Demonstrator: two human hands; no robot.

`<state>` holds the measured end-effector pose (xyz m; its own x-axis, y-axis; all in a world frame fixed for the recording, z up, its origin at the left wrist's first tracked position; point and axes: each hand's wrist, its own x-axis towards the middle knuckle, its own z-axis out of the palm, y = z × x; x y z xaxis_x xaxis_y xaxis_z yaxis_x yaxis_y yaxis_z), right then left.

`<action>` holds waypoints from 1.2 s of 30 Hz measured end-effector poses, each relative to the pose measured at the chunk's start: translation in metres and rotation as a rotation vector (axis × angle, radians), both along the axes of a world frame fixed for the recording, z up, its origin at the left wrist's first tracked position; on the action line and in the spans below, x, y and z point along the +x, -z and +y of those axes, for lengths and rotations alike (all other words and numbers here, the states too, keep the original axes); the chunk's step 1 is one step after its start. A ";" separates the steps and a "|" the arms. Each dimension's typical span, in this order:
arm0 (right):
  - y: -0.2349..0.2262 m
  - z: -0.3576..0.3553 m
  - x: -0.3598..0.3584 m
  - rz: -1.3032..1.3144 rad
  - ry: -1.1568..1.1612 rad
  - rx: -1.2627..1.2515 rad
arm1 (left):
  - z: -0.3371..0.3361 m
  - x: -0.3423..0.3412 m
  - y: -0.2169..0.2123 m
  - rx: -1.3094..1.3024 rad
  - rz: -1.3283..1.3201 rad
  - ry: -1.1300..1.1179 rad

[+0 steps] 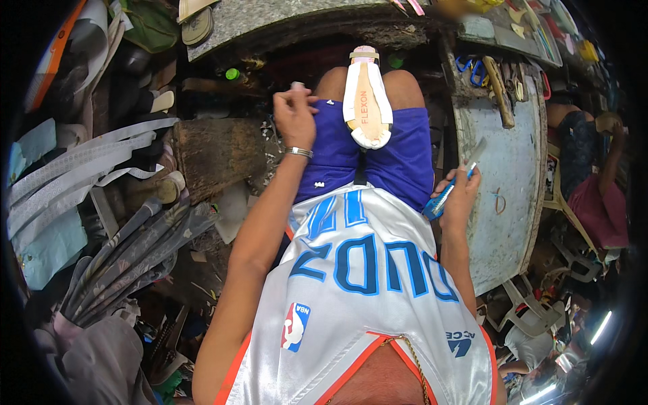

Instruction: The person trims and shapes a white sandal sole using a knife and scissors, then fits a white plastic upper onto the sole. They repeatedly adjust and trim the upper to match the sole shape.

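Across my lap lies a shoe on a last [366,101], sole side up. Its white upper is folded over the edges of a tan insole board, and a pink part shows at the far end. My left hand [295,118] is raised beside it, over my left thigh, apart from the shoe. Its fingers are curled in, and a small pale bit shows at the fingertips, too small to name. By my right hip, my right hand [459,192] is closed around a blue-handled utility knife [439,202]; the blade points up and away from me.
A speckled bench top [270,27] runs along the far side. On my right stands a worn pale table [499,216], with a wooden handle [498,91] and blue-handled scissors [478,71] at its far end. Left are a wooden block [223,158] and white strips [88,169]. A person [597,209] sits far right.
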<state>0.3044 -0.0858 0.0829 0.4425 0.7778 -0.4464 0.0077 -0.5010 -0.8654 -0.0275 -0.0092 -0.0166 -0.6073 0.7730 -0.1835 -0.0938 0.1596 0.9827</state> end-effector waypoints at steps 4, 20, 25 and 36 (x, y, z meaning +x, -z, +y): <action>0.036 0.005 0.060 -0.163 0.136 -0.053 | 0.003 -0.052 -0.002 -0.174 0.465 0.211; 0.137 0.024 0.212 -1.051 -0.085 -0.192 | 0.021 0.004 -0.076 0.432 1.223 1.285; 0.129 0.023 0.208 -1.083 -0.138 -0.319 | 0.062 0.010 -0.091 0.459 1.160 1.421; -0.021 0.019 -0.012 -0.437 -0.620 0.594 | 0.108 0.002 -0.179 0.401 -0.780 0.756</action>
<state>0.2919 -0.0668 0.1044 -0.0894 0.9753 0.2021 0.5056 0.2192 -0.8345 -0.0255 0.0986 0.1624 0.2054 0.9780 0.0354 -0.7107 0.1242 0.6924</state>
